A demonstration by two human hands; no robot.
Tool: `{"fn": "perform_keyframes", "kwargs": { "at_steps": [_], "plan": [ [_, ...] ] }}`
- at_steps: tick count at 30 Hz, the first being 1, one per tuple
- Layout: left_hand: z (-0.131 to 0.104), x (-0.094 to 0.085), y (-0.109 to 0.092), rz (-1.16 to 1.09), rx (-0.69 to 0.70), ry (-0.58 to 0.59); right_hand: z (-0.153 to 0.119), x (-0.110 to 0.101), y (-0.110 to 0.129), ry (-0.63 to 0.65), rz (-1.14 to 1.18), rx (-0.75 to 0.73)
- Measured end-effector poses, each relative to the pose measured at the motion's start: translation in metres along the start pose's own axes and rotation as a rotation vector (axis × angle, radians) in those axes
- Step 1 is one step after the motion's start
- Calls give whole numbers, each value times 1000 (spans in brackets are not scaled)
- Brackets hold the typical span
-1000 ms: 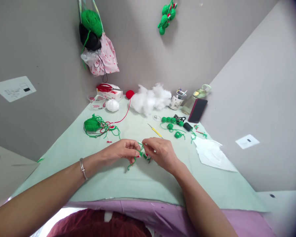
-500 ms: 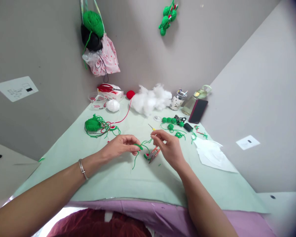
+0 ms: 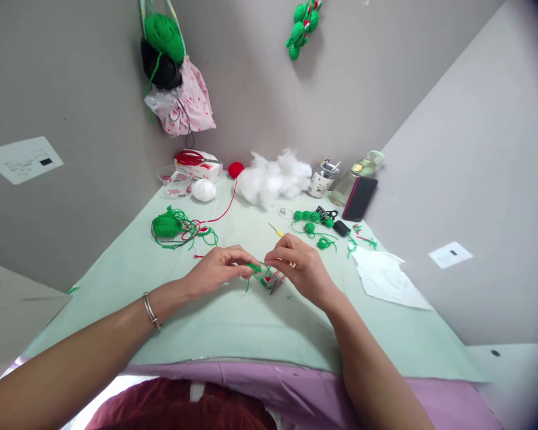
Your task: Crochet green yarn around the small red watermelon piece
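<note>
My left hand point(image 3: 222, 267) is closed, pinching a small green crocheted piece point(image 3: 253, 268) between thumb and fingertips. Loose yarn hangs below it. Close on its right, my right hand point(image 3: 298, 263) is closed in a pinch on a strand of green yarn point(image 3: 263, 264); anything finer in those fingertips is too small to tell. Under the right fingers lie orange-handled thread snips point(image 3: 275, 283), partly hidden, beside a small red, white and green piece point(image 3: 265, 280). A yellow-handled crochet hook point(image 3: 277, 230) lies just beyond the right hand, its handle partly covered.
Green yarn point(image 3: 165, 226) lies tangled at left. Behind stand a white yarn ball point(image 3: 204, 190), red yarn ball point(image 3: 235, 170), stuffing point(image 3: 273, 179), pen cup point(image 3: 323, 181), bottle point(image 3: 347, 185) and phone point(image 3: 360, 199). Green crocheted balls point(image 3: 309, 228) and white paper point(image 3: 388, 278) lie right.
My right hand has moved left and slightly down, bringing its fingertips close to the green piece. My left hand keeps its pinch, nearly in place. The view has shifted slightly.
</note>
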State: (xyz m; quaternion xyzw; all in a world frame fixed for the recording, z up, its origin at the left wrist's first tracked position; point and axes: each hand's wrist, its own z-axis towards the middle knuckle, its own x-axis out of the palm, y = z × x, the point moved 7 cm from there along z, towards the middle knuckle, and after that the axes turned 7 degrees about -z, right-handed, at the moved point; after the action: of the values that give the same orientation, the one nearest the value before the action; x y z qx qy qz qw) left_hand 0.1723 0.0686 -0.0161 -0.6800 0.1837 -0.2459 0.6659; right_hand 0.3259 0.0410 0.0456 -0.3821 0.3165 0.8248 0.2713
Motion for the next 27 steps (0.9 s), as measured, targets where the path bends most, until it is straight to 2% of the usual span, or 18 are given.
{"fn": "perform_keyframes", "kwargs": {
  "at_steps": [19,27],
  "plan": [
    [0,4,0,38,8,53,-3,6,-1,142,-16,-41],
    [-1,8,0,-40,-40,90,-3,11,3,263,216,36]
  ]
}}
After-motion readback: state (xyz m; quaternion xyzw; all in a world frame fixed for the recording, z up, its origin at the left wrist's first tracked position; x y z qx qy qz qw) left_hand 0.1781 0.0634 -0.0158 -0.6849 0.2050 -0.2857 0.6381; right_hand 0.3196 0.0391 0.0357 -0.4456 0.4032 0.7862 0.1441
